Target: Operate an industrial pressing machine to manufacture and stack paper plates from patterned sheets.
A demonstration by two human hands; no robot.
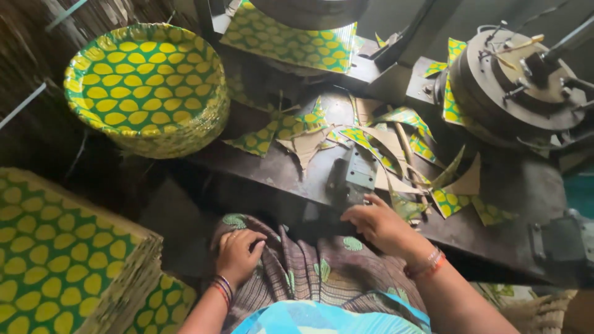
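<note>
My left hand (pixel 239 255) rests on my lap, on the patterned brown cloth (pixel 309 269), fingers curled with nothing in them. My right hand (pixel 378 224) reaches to the edge of the dark metal bench (pixel 278 170), fingertips touching a small metal block (pixel 354 176) there; whether it grips anything is unclear. A green sheet with yellow spots (pixel 288 40) lies under the round press head (pixel 309 9) at the top. A stack of formed green-and-yellow paper plates (pixel 145 86) stands at the upper left.
Several cut paper scraps (pixel 396 145) litter the bench. A pile of flat square green-and-yellow sheets (pixel 55 247) sits at the lower left. A round metal machine part (pixel 513 86) stands at the upper right, a metal bracket (pixel 560 238) at the right edge.
</note>
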